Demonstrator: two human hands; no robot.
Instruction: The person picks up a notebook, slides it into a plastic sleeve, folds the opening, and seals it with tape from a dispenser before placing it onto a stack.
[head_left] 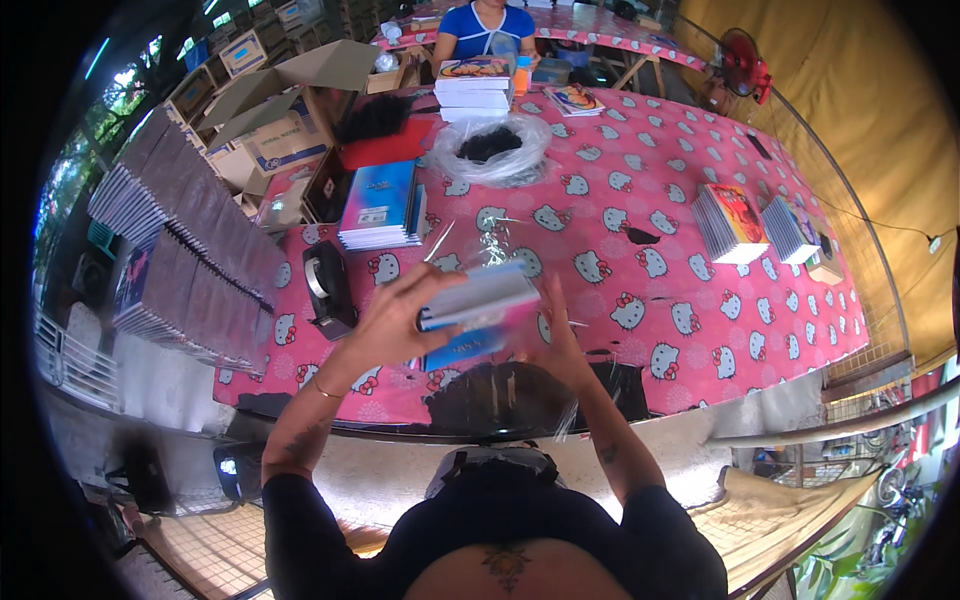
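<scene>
A small stack of notebooks (485, 290) with blue and pink covers is tilted above the near part of the table. My left hand (400, 315) grips its left end, fingers over the top and thumb lower down. Beside the stack's right end is my right hand (558, 335), partly blurred, its visible fingers stretched out; whether it touches the notebooks I cannot tell. Clear plastic strips (492, 240) lie just beyond the stack. To the left of my left hand stands a black tape dispenser-like object (328, 290).
A blue notebook pile (382, 205) and a clear plastic bag (490, 150) lie farther back. Tall notebook stacks (185, 230) and an open carton (290, 130) line the left. More book piles (733, 222) stand right. A person (487, 30) sits across the pink table (620, 270).
</scene>
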